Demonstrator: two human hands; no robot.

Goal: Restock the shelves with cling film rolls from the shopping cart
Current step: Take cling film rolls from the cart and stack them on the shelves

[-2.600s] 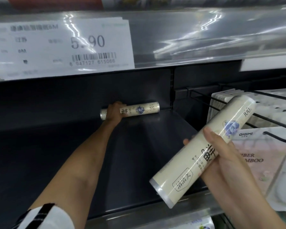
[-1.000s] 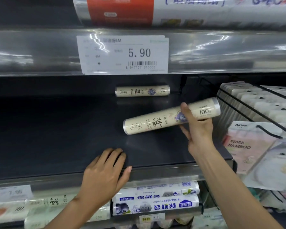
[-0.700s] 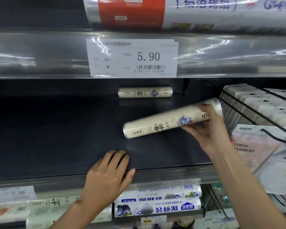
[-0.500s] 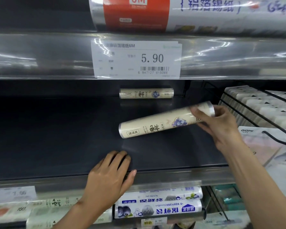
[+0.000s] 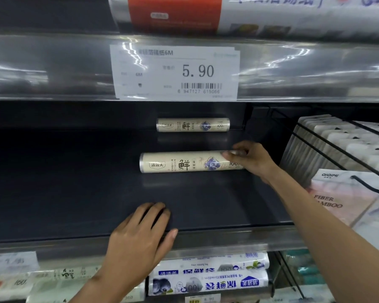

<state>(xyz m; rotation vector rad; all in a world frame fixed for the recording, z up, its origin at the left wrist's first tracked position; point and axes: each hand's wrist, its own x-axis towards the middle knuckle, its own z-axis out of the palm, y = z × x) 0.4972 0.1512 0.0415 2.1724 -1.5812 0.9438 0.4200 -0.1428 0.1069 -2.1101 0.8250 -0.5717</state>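
You face a dark shop shelf [image 5: 74, 193], a smooth deck with a dull sheen that throws faint reflections under the goods. A glossy strip above it holds a white price tag [image 5: 175, 72].

A back roll [image 5: 193, 125] lies lengthwise against the rear wall, toward the right, likely so that the next ones can line up in front of it. The front roll [image 5: 184, 162] lies parallel to it in mid-deck, well apart from it, label facing you. Both are slim cream cylinders in shiny wrap, so on this slick deck they will probably roll if nudged.

Your right hand [image 5: 249, 158] curls over the front roll's right end, fingers on top, gripping it. That seems to steady it as it settles. Your left hand [image 5: 138, 237] lies flat and relaxed on the shelf's front edge, holding nothing, apparently as a brace while you reach in.

Flat packs [image 5: 337, 145] hang on wire hooks past the shelf's right edge. The cart is out of view.
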